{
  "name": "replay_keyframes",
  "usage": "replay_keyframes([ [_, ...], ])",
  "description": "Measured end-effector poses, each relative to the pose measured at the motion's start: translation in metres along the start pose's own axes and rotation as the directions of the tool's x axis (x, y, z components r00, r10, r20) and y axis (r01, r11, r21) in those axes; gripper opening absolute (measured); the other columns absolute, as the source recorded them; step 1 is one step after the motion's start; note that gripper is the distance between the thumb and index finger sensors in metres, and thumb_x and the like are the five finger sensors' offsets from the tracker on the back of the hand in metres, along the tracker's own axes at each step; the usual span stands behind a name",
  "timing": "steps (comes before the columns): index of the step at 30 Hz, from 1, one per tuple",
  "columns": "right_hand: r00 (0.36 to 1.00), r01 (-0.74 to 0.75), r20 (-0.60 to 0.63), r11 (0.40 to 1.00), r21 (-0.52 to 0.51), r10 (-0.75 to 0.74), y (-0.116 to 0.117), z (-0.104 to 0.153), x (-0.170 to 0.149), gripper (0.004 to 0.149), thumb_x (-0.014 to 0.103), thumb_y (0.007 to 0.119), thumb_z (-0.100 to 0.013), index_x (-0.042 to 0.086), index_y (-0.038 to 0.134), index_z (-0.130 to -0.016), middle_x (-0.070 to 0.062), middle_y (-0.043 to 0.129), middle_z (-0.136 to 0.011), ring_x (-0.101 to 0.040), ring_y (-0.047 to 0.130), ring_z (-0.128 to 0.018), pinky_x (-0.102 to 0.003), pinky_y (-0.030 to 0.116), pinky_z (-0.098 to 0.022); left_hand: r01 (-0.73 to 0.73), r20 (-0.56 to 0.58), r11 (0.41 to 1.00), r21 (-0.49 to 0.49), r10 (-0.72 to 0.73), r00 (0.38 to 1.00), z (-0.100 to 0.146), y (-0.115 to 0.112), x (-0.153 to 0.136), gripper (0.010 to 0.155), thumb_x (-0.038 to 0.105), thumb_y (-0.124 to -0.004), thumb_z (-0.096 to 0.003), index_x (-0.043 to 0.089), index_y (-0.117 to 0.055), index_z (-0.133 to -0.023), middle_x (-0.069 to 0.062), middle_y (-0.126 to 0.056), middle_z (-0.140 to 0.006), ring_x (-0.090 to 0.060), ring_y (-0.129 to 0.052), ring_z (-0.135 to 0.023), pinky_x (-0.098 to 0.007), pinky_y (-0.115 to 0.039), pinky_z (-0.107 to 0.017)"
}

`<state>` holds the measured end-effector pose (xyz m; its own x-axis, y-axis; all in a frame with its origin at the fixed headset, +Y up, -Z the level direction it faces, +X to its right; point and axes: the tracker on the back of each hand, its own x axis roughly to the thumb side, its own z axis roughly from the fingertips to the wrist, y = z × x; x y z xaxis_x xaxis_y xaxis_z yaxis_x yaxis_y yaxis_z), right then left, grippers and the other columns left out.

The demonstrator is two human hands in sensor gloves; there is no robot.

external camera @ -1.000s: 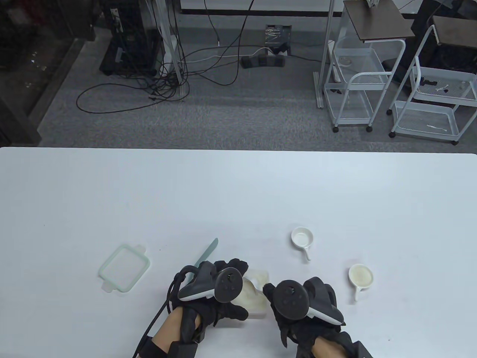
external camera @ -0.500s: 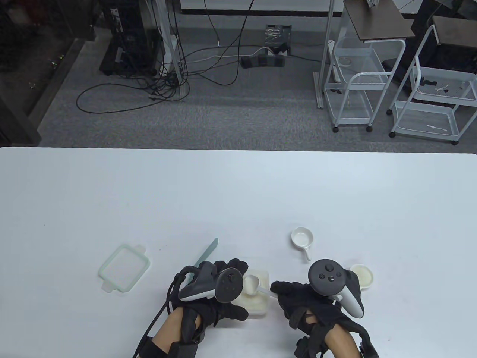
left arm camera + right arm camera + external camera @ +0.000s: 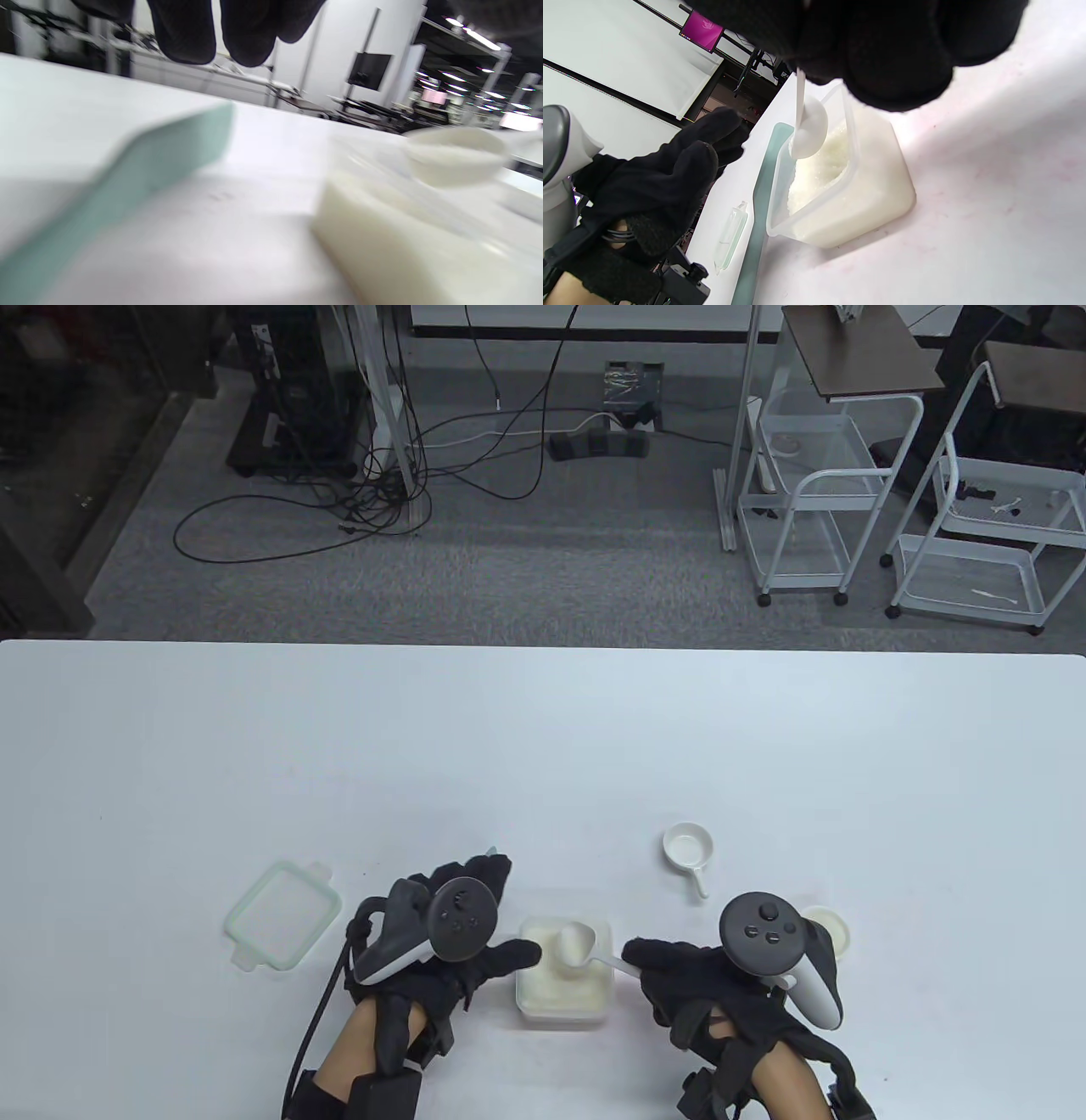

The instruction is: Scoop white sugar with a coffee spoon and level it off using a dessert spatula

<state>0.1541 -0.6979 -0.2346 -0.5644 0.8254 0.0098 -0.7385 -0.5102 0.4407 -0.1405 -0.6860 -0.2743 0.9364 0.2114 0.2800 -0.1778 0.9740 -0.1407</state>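
Note:
My right hand (image 3: 635, 960) pinches the handle of the white coffee spoon (image 3: 575, 942) and holds its bowl just above the sugar in the clear square container (image 3: 604, 984). The right wrist view shows the spoon (image 3: 808, 127) over the white sugar (image 3: 818, 165). How full the spoon is I cannot tell. The mint-green dessert spatula (image 3: 757, 212) lies flat on the table to the left of the container. My left hand (image 3: 507, 909) is open above it, fingers spread, holding nothing. In the left wrist view the spatula (image 3: 127, 178) lies below the fingers (image 3: 182, 34).
The container's green-rimmed lid (image 3: 284, 914) lies to the left of my left hand. Two small white handled dishes stand to the right: one (image 3: 689, 848) further back, one (image 3: 836, 931) partly hidden behind my right tracker.
My left hand let go of the container and moved left and back over the spatula. My right hand rolled over and raised the spoon out of the sugar.

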Motion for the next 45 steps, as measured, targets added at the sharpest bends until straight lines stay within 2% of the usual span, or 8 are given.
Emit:
replay_keyframes([
  [1,1.0,0.002,0.004,1.0,-0.002,-0.002,-0.001,0.0,0.0,0.045,0.017,0.071,-0.048,0.0,0.076,-0.09,-0.018,0.088,-0.058,-0.031,0.094,-0.044,-0.062,0.075,-0.051,0.045,-0.065,0.999,0.023,-0.043,0.997,0.001,0.004,-0.008,0.098,0.074,-0.065,-0.0354,0.016,-0.05,-0.114,-0.015,-0.066,-0.116,-0.045,-0.074,-0.1,-0.069,-0.059,-0.071],
  [3,1.0,0.013,0.008,1.0,-0.002,-0.013,-0.002,0.001,0.001,0.046,0.017,0.071,-0.048,-0.001,0.076,-0.09,-0.018,0.088,-0.058,-0.031,0.094,-0.044,-0.062,0.074,-0.051,0.104,-0.155,0.995,0.004,-0.102,0.983,0.001,0.006,-0.018,0.096,0.074,-0.065,-0.0363,0.016,-0.055,-0.112,-0.014,-0.072,-0.113,-0.046,-0.08,-0.096,-0.066,-0.063,-0.07],
  [7,1.0,0.02,0.015,1.0,-0.007,-0.02,-0.003,0.001,0.001,0.046,0.017,0.071,-0.048,-0.001,0.076,-0.09,-0.018,0.088,-0.059,-0.031,0.094,-0.044,-0.062,0.074,-0.051,0.176,-0.305,0.974,-0.139,-0.212,0.928,-0.003,-0.003,-0.034,0.087,0.072,-0.072,-0.0371,0.017,-0.07,-0.105,-0.008,-0.091,-0.098,-0.035,-0.096,-0.084,-0.059,-0.074,-0.067],
  [13,1.0,0.022,0.015,1.0,-0.007,-0.022,-0.004,0.002,0.001,0.045,0.017,0.071,-0.048,0.0,0.075,-0.09,-0.018,0.088,-0.059,-0.032,0.094,-0.044,-0.062,0.074,-0.051,0.245,-0.348,0.896,-0.37,-0.378,0.858,-0.008,-0.021,-0.03,0.084,0.07,-0.082,-0.0341,0.017,-0.079,-0.098,-0.002,-0.099,-0.085,-0.026,-0.104,-0.072,-0.053,-0.081,-0.062],
  [21,1.0,0.013,0.008,1.0,-0.002,-0.013,-0.003,0.002,0.001,0.046,0.017,0.071,-0.049,0.0,0.075,-0.091,-0.018,0.088,-0.059,-0.031,0.094,-0.044,-0.062,0.074,-0.051,0.27,-0.316,0.852,-0.448,-0.433,0.844,-0.01,-0.036,-0.02,0.069,0.064,-0.089,-0.0356,0.019,-0.091,-0.088,0.002,-0.106,-0.074,-0.021,-0.11,-0.062,-0.05,-0.083,-0.061],
  [25,1.0,0.013,0.005,1.0,0.003,-0.013,-0.002,0.002,0.001,0.046,0.017,0.071,-0.049,0.0,0.075,-0.091,-0.018,0.088,-0.059,-0.031,0.093,-0.044,-0.062,0.074,-0.051,0.24,-0.314,0.849,-0.47,-0.415,0.854,-0.011,-0.041,-0.024,0.066,0.062,-0.089,-0.037,0.02,-0.09,-0.089,0.003,-0.106,-0.074,-0.021,-0.11,-0.062,-0.05,-0.083,-0.061],
  [39,1.0,0.019,-0.001,1.0,0.01,-0.019,-0.001,0.001,0.001,0.046,0.017,0.071,-0.049,0.0,0.074,-0.091,-0.018,0.087,-0.06,-0.031,0.093,-0.045,-0.062,0.074,-0.051,0.223,-0.35,0.871,-0.438,-0.394,0.85,-0.01,-0.039,-0.026,0.055,0.055,-0.091,-0.0418,0.022,-0.093,-0.086,0.005,-0.109,-0.07,-0.018,-0.112,-0.057,-0.048,-0.084,-0.061],
  [45,1.0,0.027,0.003,1.0,0.016,-0.027,-0.002,0.001,0.001,0.046,0.017,0.071,-0.049,0.0,0.073,-0.092,-0.018,0.086,-0.061,-0.032,0.093,-0.046,-0.062,0.073,-0.052,0.154,-0.341,0.925,-0.348,-0.278,0.898,-0.005,-0.019,-0.02,0.054,0.055,-0.092,-0.0412,0.022,-0.095,-0.084,0.005,-0.11,-0.068,-0.018,-0.113,-0.056,-0.047,-0.085,-0.06],
])
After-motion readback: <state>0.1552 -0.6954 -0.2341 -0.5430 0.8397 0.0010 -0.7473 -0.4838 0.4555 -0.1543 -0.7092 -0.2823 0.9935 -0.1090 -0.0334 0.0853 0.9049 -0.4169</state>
